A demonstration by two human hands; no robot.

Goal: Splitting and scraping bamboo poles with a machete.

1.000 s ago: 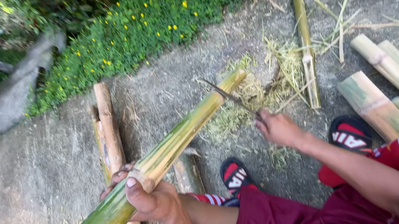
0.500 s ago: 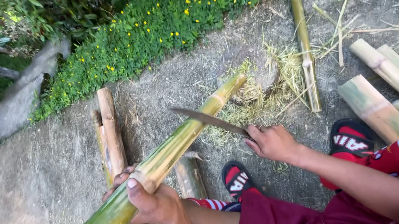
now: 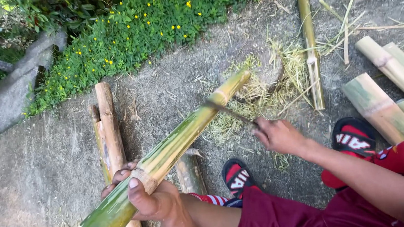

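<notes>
A long green bamboo pole point(image 3: 175, 145) slants from lower left to upper right across the concrete ground. My left hand point(image 3: 146, 198) grips its near, thick end. My right hand point(image 3: 278, 136) holds a knife point(image 3: 229, 112) whose thin blade lies against the pole's upper side near the far end. Pale bamboo shavings point(image 3: 259, 93) are heaped under and beyond the pole's tip. My legs in dark red shorts and striped socks, with black and red sandals, sit below the pole.
Two brown wooden logs point(image 3: 110, 137) lie left of the pole. Cut bamboo sections point(image 3: 388, 95) lie at the right, and a thin bamboo stalk point(image 3: 310, 44) runs up the middle right. A bed of plants with yellow flowers point(image 3: 153, 19) borders the concrete; a flat stone point(image 3: 13, 97) lies at left.
The knife was lifted back along the pole half a second ago; now its blade is down against the pole again nearer the tip. My left hand keeps its grip.
</notes>
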